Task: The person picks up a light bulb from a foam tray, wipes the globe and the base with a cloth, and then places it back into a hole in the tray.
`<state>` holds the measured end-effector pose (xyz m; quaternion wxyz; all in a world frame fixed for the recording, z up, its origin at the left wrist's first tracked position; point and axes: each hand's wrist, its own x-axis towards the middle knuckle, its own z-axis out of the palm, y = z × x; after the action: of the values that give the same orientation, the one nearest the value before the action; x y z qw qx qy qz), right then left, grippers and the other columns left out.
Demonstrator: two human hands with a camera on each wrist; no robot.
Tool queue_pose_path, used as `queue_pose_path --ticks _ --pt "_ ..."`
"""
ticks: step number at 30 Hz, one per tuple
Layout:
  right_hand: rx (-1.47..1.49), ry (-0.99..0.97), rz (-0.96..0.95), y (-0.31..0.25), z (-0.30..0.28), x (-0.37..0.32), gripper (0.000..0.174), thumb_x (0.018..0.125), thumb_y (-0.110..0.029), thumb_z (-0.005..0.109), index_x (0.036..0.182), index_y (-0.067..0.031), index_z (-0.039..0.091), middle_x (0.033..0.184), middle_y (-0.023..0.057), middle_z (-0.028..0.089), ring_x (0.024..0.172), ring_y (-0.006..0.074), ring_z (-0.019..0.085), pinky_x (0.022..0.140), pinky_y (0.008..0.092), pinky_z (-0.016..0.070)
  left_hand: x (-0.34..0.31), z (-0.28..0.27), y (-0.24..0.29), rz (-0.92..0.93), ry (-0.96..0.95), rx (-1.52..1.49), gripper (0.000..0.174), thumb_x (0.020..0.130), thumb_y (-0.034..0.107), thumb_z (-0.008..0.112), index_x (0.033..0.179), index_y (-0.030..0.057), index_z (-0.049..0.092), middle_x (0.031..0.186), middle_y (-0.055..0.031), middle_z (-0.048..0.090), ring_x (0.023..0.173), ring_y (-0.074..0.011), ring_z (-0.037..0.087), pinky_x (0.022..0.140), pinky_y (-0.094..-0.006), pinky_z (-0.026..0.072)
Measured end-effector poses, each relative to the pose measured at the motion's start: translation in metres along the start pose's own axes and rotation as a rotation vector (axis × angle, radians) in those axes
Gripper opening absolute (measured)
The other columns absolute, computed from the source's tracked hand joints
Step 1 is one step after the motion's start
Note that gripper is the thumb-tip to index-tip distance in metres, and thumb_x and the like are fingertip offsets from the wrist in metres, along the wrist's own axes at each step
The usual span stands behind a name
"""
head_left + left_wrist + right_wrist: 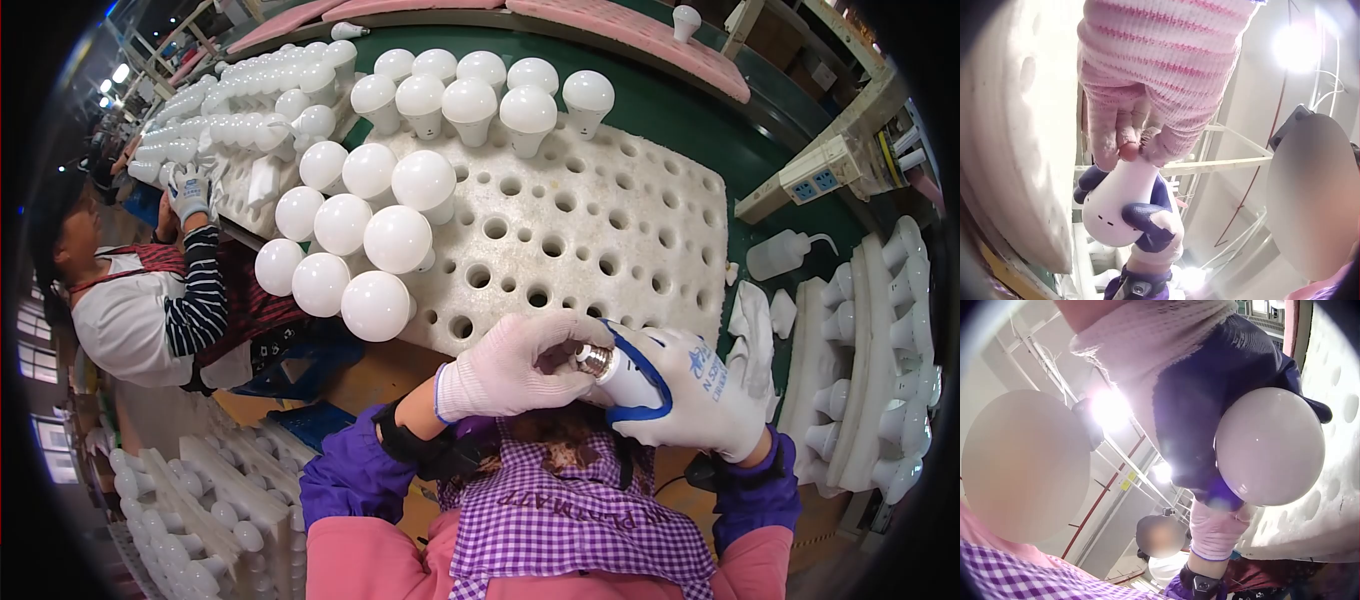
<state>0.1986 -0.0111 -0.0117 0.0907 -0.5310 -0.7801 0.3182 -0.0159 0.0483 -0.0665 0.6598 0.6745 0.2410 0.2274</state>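
Note:
A white LED light bulb (628,382) lies tilted between both hands, just in front of the foam board (640,235). My right hand (695,390), in a white glove with a dark blue coated palm, grips its body. The round dome of the bulb (1269,447) faces the camera in the right wrist view. My left hand (515,370) wears a pale pink knitted glove, its thumb and fingers pinching around the metal screw base (594,358). In the left wrist view the left fingers (1163,147) partly hide that base, and a bare fingertip shows.
Several bulbs (398,240) stand in the board's left and back holes. A squeeze bottle (778,256) lies at right, near upright racks of bulbs (838,330) and a socket box (812,187). Another person (150,300) works at left beside more bulbs (285,70).

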Motion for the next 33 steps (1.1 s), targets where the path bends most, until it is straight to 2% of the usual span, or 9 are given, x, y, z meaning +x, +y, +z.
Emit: queue_pose_path --ticks 5,15,17,19,22,26,29,30,33 --pt "0.014 -0.019 -0.025 0.004 0.002 0.001 0.08 0.062 -0.028 0.074 0.132 -0.0042 0.046 0.097 0.0168 0.062 0.088 0.034 0.058 0.08 0.0409 0.0448 0.004 -0.005 0.002 0.2 -0.028 0.186 0.03 0.079 0.002 0.065 0.108 -0.0005 0.057 0.096 -0.0039 0.061 0.085 -0.0062 0.056 0.072 -0.0227 0.048" --pt "-0.567 0.088 -0.028 -0.033 0.015 0.0 0.074 0.066 -0.032 0.071 0.128 -0.0007 0.048 0.091 0.009 0.056 0.085 0.024 0.054 0.074 0.0374 0.0377 0.013 0.018 0.004 -0.126 0.323 0.161 0.013 0.088 0.013 0.057 0.091 0.0008 0.054 0.067 -0.0021 0.057 0.059 -0.0041 0.052 0.054 -0.0203 0.0434" --pt "-0.432 0.167 -0.006 -0.03 0.013 -0.002 0.074 0.066 -0.034 0.071 0.128 -0.0013 0.048 0.092 0.0092 0.056 0.087 0.0238 0.054 0.075 0.0372 0.0372 0.017 0.008 0.011 -0.341 0.468 -0.443 0.018 0.092 0.019 0.052 0.094 0.0016 0.055 0.07 -0.0028 0.059 0.056 -0.0057 0.052 0.052 -0.0199 0.0431" --pt "-0.39 0.17 0.005 -0.033 0.004 -0.006 0.076 0.066 -0.033 0.072 0.13 -0.0017 0.047 0.095 0.0101 0.055 0.091 0.0246 0.054 0.078 0.0378 0.0369 0.014 0.007 0.007 -0.259 0.489 -0.533 0.022 0.095 0.023 0.048 0.095 0.0019 0.056 0.075 -0.0039 0.061 0.055 -0.0075 0.052 0.052 -0.0198 0.0434" --pt "-0.359 0.296 -0.083 -0.041 -0.005 -0.016 0.08 0.064 -0.029 0.075 0.133 -0.0021 0.045 0.102 0.0101 0.056 0.098 0.0276 0.053 0.084 0.0395 0.0366 0.008 0.008 0.009 -0.181 0.453 -0.333 0.021 0.094 0.02 0.049 0.094 0.0014 0.057 0.078 -0.0048 0.061 0.061 -0.0077 0.054 0.056 -0.0212 0.0448" --pt "-0.38 0.528 -0.374 -0.056 -0.015 -0.042 0.056 0.06 -0.031 0.079 0.108 -0.0066 0.064 0.1 0.008 0.063 0.092 0.0273 0.06 0.075 0.0413 0.0433 -0.001 0.007 -0.002 -0.143 0.315 -0.313 0.02 0.093 0.019 0.05 0.095 0.0001 0.057 0.091 -0.009 0.06 0.073 -0.0098 0.056 0.066 -0.0248 0.0471" --pt "-0.349 0.315 -0.434 -0.068 -0.036 -0.047 0.049 0.055 -0.022 0.077 0.102 -0.0116 0.067 0.1 0.0073 0.065 0.093 0.0269 0.062 0.079 0.0375 0.0471 0.008 0.01 -0.002 0.066 0.292 -0.118 0.031 0.092 0.02 0.051 0.115 -0.0007 0.053 0.115 -0.0139 0.054 0.096 -0.0146 0.056 0.079 -0.0284 0.0476" --pt "-0.198 0.484 -0.547 -0.048 -0.023 -0.039 0.052 0.057 -0.031 0.081 0.101 -0.0085 0.064 0.105 0.0112 0.063 0.101 0.0298 0.058 0.082 0.0414 0.0443 0.012 0.011 0.001 0.004 0.195 -0.376 0.04 0.093 0.024 0.051 0.125 0.0003 0.045 0.124 -0.0147 0.048 0.106 -0.0177 0.053 0.085 -0.0304 0.0461" --pt "0.551 0.321 -0.21 -0.021 -0.02 -0.009 0.059 0.066 -0.009 0.078 0.119 -0.0025 0.056 0.119 0.0122 0.058 0.113 0.0262 0.053 0.099 0.0376 0.0398 0.021 0.034 -0.013 -0.134 -0.08 -1.135 0.065 0.094 0.046 0.047 0.14 0.0032 0.03 0.135 -0.0173 0.042 0.119 -0.0283 0.049 0.094 -0.041 0.0467"
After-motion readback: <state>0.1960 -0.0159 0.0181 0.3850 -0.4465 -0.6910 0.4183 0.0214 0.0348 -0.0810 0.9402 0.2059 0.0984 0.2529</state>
